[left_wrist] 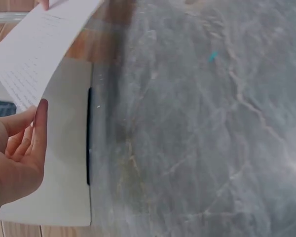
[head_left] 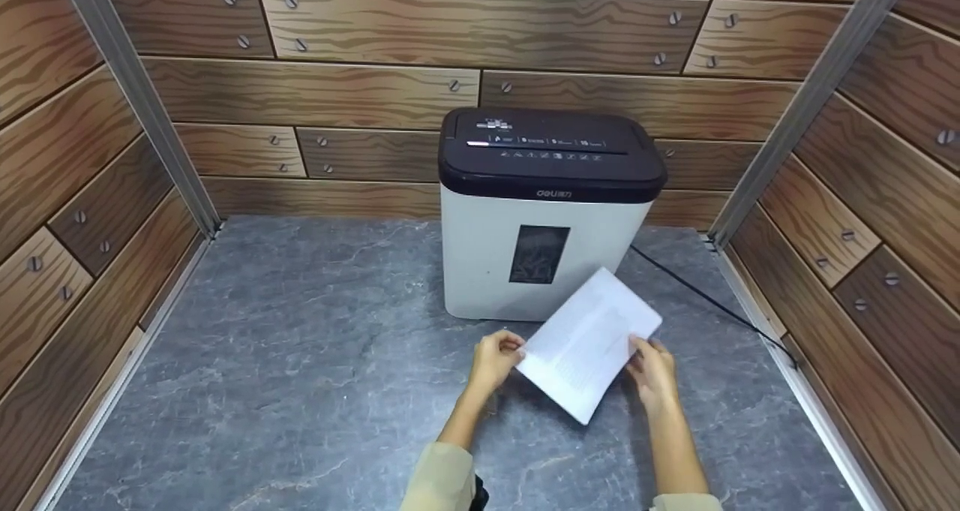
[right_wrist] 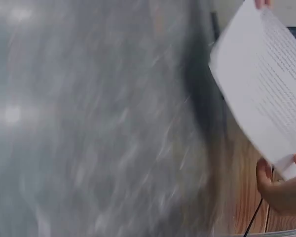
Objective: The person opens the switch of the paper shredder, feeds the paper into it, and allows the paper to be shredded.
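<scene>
A printed sheet of paper (head_left: 589, 346) is held tilted above the floor, in front of a paper shredder (head_left: 480, 256) with a white bin and dark top. My left hand (head_left: 495, 359) pinches its left edge between thumb and fingers. On the opposite edge, my right hand (head_left: 654, 368) pinches it too. Lines of small text show on the paper (right_wrist: 266, 84) in the right wrist view. In the left wrist view the left hand (left_wrist: 22, 153) grips one corner, with the shredder's white side (left_wrist: 64, 148) behind it.
The shredder's dark lid (head_left: 555, 151) has a feed slot across it, and shreds show through its front window (head_left: 538, 254). A black cord (head_left: 712, 305) runs from it to the right wall. Wood-patterned panels (head_left: 360, 91) surround the grey marbled surface (head_left: 300, 361).
</scene>
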{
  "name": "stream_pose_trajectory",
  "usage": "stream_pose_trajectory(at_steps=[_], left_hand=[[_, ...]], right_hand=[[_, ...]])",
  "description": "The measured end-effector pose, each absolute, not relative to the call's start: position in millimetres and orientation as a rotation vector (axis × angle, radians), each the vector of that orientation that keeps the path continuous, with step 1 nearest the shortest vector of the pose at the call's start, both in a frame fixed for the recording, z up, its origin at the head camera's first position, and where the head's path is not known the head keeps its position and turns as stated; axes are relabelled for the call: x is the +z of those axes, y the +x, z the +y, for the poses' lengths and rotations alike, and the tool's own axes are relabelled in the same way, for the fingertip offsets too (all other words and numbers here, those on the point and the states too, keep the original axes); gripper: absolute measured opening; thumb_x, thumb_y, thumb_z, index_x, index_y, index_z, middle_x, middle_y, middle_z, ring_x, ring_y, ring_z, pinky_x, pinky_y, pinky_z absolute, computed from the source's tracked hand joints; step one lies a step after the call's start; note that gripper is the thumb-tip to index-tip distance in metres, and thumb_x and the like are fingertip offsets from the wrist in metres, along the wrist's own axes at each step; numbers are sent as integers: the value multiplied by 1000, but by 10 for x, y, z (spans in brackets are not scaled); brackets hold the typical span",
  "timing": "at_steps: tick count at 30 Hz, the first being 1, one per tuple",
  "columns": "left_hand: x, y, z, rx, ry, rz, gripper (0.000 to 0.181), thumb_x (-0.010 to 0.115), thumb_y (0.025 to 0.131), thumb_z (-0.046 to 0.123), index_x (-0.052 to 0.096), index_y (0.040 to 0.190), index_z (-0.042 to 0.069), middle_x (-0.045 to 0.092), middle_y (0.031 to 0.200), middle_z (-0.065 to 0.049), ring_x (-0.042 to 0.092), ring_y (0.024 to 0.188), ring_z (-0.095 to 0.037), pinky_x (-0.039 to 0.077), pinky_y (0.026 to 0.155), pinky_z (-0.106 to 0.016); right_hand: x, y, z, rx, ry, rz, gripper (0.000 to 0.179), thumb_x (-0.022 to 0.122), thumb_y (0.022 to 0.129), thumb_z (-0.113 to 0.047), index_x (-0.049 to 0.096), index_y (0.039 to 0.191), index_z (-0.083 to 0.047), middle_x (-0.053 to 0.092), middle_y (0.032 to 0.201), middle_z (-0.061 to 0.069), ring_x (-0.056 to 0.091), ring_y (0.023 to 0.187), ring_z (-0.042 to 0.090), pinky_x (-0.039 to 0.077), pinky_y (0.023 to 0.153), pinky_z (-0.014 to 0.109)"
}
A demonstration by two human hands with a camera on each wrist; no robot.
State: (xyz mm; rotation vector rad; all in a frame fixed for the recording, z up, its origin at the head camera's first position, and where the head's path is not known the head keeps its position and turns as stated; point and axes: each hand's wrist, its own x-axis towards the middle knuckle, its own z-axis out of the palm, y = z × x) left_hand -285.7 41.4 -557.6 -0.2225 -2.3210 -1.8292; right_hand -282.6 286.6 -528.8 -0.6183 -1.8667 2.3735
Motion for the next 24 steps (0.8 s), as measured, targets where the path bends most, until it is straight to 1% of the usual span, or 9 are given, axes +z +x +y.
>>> stream_pose_trajectory(at_steps=[2,4,5,7,12,15,18,21,24], left_hand=[[-5544,-2862,386,-1851,-228,-2295,11,66,71,-11,65,80,-4,64,75,-11,62,67,-17,51,61,-22],[-5511,-2859,365,-1858,-220,-2292,11,66,72,-11,65,81,-5,65,75,-11,62,68,-17,51,61,-22],[-5491,-2857,354,-1846,-218,-2296,10,67,72,-10,65,81,-4,65,75,-11,62,68,-17,51,61,-22],[-5447,-2859,341,-1803,-229,-2300,10,69,74,-7,66,83,-3,66,76,-9,63,70,-17,51,63,-23],[-5262,-2865,334,-1757,-267,-2215,14,70,79,3,68,92,-1,68,85,-9,65,79,-20,52,71,-25],[-5131,-2858,329,-1774,-264,-2123,16,69,79,3,68,94,-1,69,87,-9,65,81,-21,52,72,-26],[-5032,-2851,315,-1757,-242,-2056,13,70,78,1,68,91,-1,69,85,-9,65,78,-20,52,69,-26],[-4974,-2838,294,-1704,-180,-2034,9,70,78,0,69,87,1,69,81,-6,64,73,-17,52,66,-25],[-4959,-2828,274,-1669,-112,-2015,7,71,76,0,70,83,2,68,78,-5,63,69,-16,51,62,-25]], right_hand=[[-5241,-2803,2817,2507,-584,-1747,45,47,94,-8,30,133,8,55,99,4,54,87,10,43,83,25],[-5192,-2787,2767,2529,-526,-1730,29,45,95,-5,40,121,5,57,87,-1,56,81,9,44,79,24],[-5163,-2783,2739,2507,-490,-1746,23,44,95,-4,42,117,4,57,85,-1,56,80,9,44,77,24],[-5095,-2780,2680,2425,-419,-1797,18,44,95,-3,45,112,3,57,82,-1,55,77,10,45,73,24],[-4883,-2779,2527,2171,-292,-1895,18,45,92,1,47,109,8,57,81,0,53,71,10,45,65,23],[-4756,-2771,2439,2040,-248,-1965,19,48,92,1,49,109,10,58,85,2,53,75,9,44,69,22],[-4658,-2756,2357,1961,-216,-2022,20,49,92,1,50,109,10,58,89,4,53,78,9,43,72,22],[-4601,-2745,2285,1937,-164,-2036,19,51,91,2,50,107,11,59,91,7,53,78,11,43,71,23],[-4565,-2728,2222,1887,-105,-2028,20,52,89,5,50,106,14,59,92,12,54,78,9,44,70,20]])
